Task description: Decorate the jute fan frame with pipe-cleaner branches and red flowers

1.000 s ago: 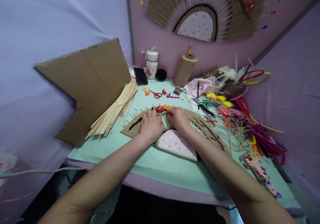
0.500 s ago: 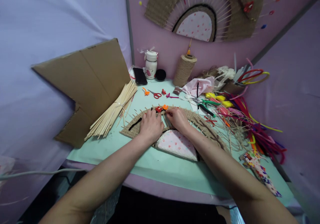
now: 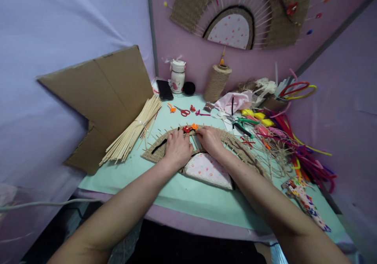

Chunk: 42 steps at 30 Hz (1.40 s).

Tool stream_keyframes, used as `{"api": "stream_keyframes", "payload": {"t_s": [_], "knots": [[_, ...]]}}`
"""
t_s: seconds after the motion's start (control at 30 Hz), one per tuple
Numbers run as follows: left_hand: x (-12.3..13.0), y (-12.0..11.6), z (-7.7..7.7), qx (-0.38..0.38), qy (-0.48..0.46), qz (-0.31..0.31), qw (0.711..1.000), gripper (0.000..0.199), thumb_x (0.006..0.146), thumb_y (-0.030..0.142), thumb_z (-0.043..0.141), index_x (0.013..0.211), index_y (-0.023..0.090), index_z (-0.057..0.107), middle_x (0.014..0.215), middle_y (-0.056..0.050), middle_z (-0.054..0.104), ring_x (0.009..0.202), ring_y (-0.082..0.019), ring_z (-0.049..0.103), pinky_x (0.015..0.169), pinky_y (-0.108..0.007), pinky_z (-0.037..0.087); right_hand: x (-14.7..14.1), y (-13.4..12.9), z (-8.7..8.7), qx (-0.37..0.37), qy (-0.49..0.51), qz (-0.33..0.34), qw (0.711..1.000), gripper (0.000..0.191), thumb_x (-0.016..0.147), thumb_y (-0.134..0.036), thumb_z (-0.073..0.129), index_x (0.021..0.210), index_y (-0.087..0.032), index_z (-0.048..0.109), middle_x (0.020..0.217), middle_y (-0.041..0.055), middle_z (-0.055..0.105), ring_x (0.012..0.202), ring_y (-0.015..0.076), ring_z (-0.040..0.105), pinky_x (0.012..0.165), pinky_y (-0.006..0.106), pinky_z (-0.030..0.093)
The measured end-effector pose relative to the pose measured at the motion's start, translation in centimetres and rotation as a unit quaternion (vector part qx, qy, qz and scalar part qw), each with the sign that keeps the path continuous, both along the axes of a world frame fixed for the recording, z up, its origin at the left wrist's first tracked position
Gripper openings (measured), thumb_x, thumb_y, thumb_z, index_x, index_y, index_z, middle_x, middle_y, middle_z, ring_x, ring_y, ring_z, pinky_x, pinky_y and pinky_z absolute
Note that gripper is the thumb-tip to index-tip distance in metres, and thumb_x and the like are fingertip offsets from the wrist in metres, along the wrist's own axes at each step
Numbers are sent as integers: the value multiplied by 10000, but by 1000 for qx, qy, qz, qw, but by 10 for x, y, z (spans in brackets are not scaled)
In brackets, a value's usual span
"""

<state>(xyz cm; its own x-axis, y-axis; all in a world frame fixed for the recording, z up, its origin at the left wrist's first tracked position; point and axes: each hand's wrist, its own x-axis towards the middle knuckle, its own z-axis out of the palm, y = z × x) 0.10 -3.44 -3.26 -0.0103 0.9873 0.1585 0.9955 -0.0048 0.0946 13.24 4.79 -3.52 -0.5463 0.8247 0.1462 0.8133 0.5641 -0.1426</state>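
A woven twine fan [image 3: 241, 148] on thin wooden ribs lies on the table, its half-round base covered in spotted white cloth [image 3: 207, 169]. My left hand [image 3: 178, 148] lies on the fan's weave left of the middle, fingers stretched out. Close to its fingertips sit a red flower [image 3: 186, 129] and an orange flower [image 3: 194, 126] at the upper rim, with black fuzzy stem pieces by them. Fingers pinched together, my right hand [image 3: 209, 140] is at the rim just right of the orange flower; what is between its fingertips is hidden. A black pipe cleaner [image 3: 159, 146] lies on the fan's left part.
Left are a bundle of wooden sticks [image 3: 132, 132] and cardboard [image 3: 112, 87]. Behind stand a bottle [image 3: 178, 77] and a twine spool [image 3: 217, 84]; red scissors [image 3: 185, 112] lie nearer. Green-handled pliers [image 3: 244, 126], pipe cleaners [image 3: 312, 162] and a glue gun [image 3: 308, 203] lie right.
My right hand's fingers have shifted very slightly at the rim beside the orange flower. My left hand and the fan stay where they were.
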Motion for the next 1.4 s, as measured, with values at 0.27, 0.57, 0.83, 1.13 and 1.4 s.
{"api": "stream_keyframes", "payload": {"t_s": [0.27, 0.57, 0.83, 1.13, 1.4], "knots": [[-3, -2, 2, 9, -13, -5, 1000, 429, 927, 341, 447, 1279, 145, 594, 1173, -167, 558, 1146, -323, 450, 955, -466, 367, -1, -1, 1, 11, -20, 3, 1000, 290, 919, -162, 466, 989, -165, 747, 942, 102, 713, 899, 207, 622, 807, 283, 398], [0, -6, 20, -51, 37, -63, 996, 351, 944, 222, 371, 1050, 102, 683, 930, -164, 702, 954, -304, 638, 839, -430, 449, -2, -2, 4, 4, -21, -3, 1000, 299, 908, -132, 460, 990, -167, 746, 932, 95, 713, 889, 200, 620, 772, 273, 386], [35, 2, 48, -189, 45, -44, 980, 470, 901, 65, 373, 1348, -31, 483, 970, -236, 715, 934, -282, 708, 743, -350, 519, -4, -5, 9, -17, -30, -16, 999, 282, 934, -200, 469, 929, -150, 746, 943, 115, 704, 887, 210, 597, 763, 282, 374], [33, 15, 33, -171, 32, 11, 985, 563, 916, 67, 350, 1460, -70, 307, 989, -263, 711, 939, -266, 711, 747, -333, 526, -4, -2, 5, -9, -21, -14, 1000, 292, 940, -187, 456, 941, -155, 746, 921, 105, 696, 899, 202, 598, 792, 279, 369], [29, 11, 33, -177, 21, -1, 984, 540, 906, 77, 362, 1430, -56, 381, 984, -263, 714, 937, -267, 713, 738, -332, 529, -4, 0, 1, -3, -25, -15, 1000, 285, 923, -168, 465, 957, -167, 748, 934, 96, 699, 903, 203, 597, 794, 280, 378]]}}
